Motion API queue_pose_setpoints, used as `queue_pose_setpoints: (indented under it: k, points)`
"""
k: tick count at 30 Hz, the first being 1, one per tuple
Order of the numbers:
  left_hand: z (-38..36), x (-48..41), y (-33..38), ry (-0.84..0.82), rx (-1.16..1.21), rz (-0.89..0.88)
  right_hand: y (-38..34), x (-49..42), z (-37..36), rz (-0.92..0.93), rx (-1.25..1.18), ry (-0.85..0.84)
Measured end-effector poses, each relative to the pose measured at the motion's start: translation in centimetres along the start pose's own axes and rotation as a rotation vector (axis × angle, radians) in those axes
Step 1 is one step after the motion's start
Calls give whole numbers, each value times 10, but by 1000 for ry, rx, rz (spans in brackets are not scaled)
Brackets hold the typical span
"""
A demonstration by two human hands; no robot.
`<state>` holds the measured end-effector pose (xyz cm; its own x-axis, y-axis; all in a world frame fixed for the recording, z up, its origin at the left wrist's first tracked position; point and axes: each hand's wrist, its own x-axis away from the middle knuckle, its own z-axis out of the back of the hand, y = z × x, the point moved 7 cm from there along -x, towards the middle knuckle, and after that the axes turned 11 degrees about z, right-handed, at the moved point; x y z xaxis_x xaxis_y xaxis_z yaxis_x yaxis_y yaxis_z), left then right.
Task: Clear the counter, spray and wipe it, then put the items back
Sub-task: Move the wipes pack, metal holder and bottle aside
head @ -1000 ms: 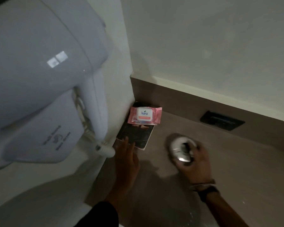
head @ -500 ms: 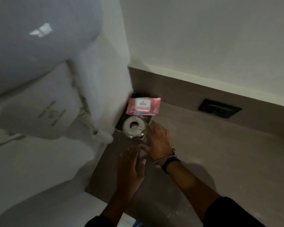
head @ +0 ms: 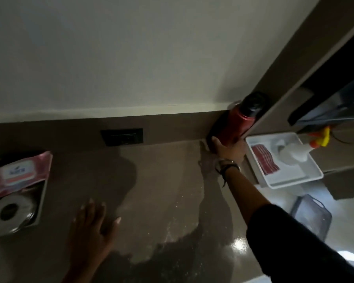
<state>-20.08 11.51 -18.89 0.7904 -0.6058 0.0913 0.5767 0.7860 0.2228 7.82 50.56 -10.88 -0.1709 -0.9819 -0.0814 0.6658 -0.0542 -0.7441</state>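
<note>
My right hand [head: 229, 150] is closed around the base of a red bottle with a black cap [head: 237, 123], which stands in the far right corner of the brown counter [head: 161, 190]. My left hand [head: 90, 225] hovers flat and empty over the counter's near left part, fingers spread. At the left edge a pink wet-wipes pack [head: 20, 172] lies on a dark book [head: 40, 201], with a tape roll [head: 10, 213] lying in front of the pack.
A black socket plate [head: 122, 136] sits in the counter's back upstand. Right of the counter, a white tray [head: 298, 178] holds a red striped cloth [head: 265, 159] and a spray bottle [head: 298, 151]. A dark mesh basket [head: 313, 215] stands on the floor below.
My view swung right, away from the white appliance. My right hand left the tape roll on the book and now grips the red bottle at the far right corner. My left hand stays low.
</note>
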Motion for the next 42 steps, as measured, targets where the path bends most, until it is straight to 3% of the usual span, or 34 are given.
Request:
queue_pose_setpoints:
  k: [4, 7, 15, 19, 23, 30, 33, 36, 38, 42]
  points:
    - [5, -1, 8, -78, -11, 19, -2, -21, -8, -64, -135, 104]
    - [11, 2, 10, -111, 15, 41, -16, 10, -18, 11, -205, 88]
    - [15, 4, 2, -184, 100, 27, -157, 221, -145, 447, -383, -438]
    - [16, -2, 1, -190, 77, -6, -222, 294, -206, 513, -377, -655]
    - [13, -3, -7, -331, 66, -14, -238, 321, -238, 526, -314, -781]
    - [25, -9, 16, -321, -174, 15, -208, 302, -215, 552, -146, -952]
    - [24, -9, 79, -237, -72, -166, -144, 242, -139, 536, -257, -799]
    - [19, -10, 171, -231, -20, -315, -49, 151, -27, 680, -193, -426]
    - [7, -4, 233, -298, -53, -351, 30, 86, 50, 518, -122, -234]
    - [-28, 9, 312, -439, -122, -220, 156, -51, 168, 198, -121, 102]
